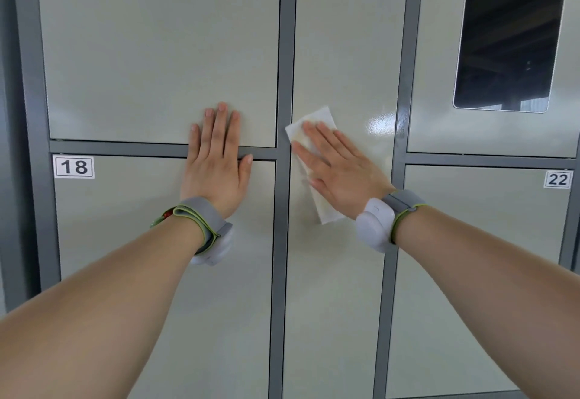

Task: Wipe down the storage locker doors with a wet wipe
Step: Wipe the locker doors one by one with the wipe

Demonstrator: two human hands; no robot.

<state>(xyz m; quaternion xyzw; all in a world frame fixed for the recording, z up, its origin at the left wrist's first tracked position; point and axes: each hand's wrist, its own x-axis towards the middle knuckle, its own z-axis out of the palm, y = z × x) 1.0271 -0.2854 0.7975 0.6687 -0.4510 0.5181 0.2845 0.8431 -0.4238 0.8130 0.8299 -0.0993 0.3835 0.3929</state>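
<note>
On middle door [342, 53], right hand [339, 166] flat, fingers straight, pressing wet wipe [317, 128]; left hand [216, 160] flat, bracing left doors; wiping underway; next likely sweep across remaining panel.

Bright, even light; glare patch on the middle door [381, 124]; wide-angle bending at edges.

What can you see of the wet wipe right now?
The wet wipe is a thin white rectangular sheet, slightly translucent, spread flat and a little tilted against the tall middle locker door. Its left corner lies near the grey frame strip. The right hand presses it with straight fingers, covering its middle, so only its top and bottom ends show.
</note>
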